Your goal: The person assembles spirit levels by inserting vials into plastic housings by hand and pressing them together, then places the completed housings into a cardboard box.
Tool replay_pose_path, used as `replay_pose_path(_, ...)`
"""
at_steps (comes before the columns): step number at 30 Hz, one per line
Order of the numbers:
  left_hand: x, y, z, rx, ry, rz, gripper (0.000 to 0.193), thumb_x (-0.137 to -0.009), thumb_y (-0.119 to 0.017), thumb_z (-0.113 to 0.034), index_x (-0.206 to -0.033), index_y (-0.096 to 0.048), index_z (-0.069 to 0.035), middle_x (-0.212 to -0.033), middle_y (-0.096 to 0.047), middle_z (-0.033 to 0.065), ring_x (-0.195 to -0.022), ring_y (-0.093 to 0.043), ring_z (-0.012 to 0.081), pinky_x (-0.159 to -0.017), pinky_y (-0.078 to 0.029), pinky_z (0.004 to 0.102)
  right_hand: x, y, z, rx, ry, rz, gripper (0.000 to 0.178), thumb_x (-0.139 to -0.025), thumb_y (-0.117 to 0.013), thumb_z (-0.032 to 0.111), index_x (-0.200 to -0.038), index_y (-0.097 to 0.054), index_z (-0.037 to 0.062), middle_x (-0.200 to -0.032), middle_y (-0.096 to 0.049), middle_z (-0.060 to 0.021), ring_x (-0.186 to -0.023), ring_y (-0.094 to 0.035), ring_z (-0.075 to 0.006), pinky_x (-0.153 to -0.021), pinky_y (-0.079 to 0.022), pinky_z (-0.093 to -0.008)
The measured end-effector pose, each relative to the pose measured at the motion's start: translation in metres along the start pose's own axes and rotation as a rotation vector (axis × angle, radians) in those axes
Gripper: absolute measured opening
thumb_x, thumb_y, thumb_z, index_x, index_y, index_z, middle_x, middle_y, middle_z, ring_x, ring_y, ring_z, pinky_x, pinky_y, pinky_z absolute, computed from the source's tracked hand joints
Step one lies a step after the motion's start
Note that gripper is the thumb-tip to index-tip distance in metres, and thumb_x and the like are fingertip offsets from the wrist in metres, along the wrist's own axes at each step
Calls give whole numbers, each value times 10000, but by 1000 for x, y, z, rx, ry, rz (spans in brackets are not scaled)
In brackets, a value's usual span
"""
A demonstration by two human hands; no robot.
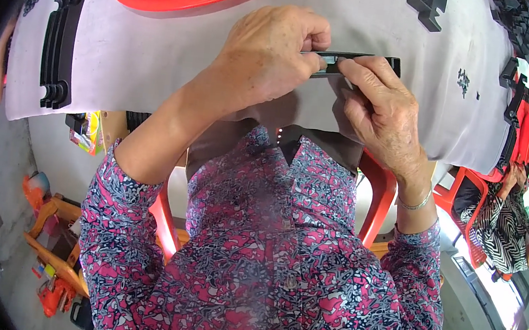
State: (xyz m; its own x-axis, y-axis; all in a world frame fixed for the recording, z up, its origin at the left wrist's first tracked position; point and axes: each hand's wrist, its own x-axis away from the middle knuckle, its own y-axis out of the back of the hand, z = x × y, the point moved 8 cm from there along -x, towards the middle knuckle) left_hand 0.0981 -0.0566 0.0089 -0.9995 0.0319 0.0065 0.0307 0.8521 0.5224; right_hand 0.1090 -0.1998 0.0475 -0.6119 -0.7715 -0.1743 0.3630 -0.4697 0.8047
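A long, narrow black plastic part [391,62] with a recess along it lies at the table's far middle, between my two hands. My left hand [266,52] is closed, thumb and fingers pinched at the left end of the part. What they pinch there is mostly hidden; a small pale grey-green piece [331,60] shows in the recess beside the thumb. My right hand [384,100] grips the part from its right side, with the index finger bent into the recess and the other fingers curled.
A red tray [197,4] with black strips stands at the far left. Black ridged parts [64,47] lie at the left edge, another black part [428,7] far right. Tiny dark bits [462,83] lie right of my hand. Black parts [518,24] heap beyond; a person [496,228] sits right.
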Motion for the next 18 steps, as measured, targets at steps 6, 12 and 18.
replay_pose_path(6, 0, 0, 0, 25, 18, 8, 128, -810, -721, -62, -862, -621, -4, -664, -519, -1, -624, -474, 81, -558, -393, 290, 5, 20, -16, -159, -247, -254, 200, -818, -682, 31, -1017, -696, 36, -952, -648, -114, -760, -661, -265, -660, -543, -320)
replay_pose_path(12, 0, 1, 2, -4, 15, 4, 133, -808, -726, -72, -876, -629, -11, -639, -513, -8, -605, -472, 83, -554, -396, 296, -30, 23, -27, -43, -159, -112, 188, -764, -715, 118, -943, -709, 59, -909, -660, -101, -798, -605, -300, -759, -486, -413)
replay_pose_path(18, -2, -2, 2, 5, 56, 23, 141, -803, -729, -92, -889, -649, -13, -656, -560, 13, -611, -511, 104, -564, -422, 309, -45, -16, -55, -296, -266, 298, 76, -780, -673, 91, -825, -640, 39, -720, -565, -22, -665, -527, -133, -623, -442, -311)
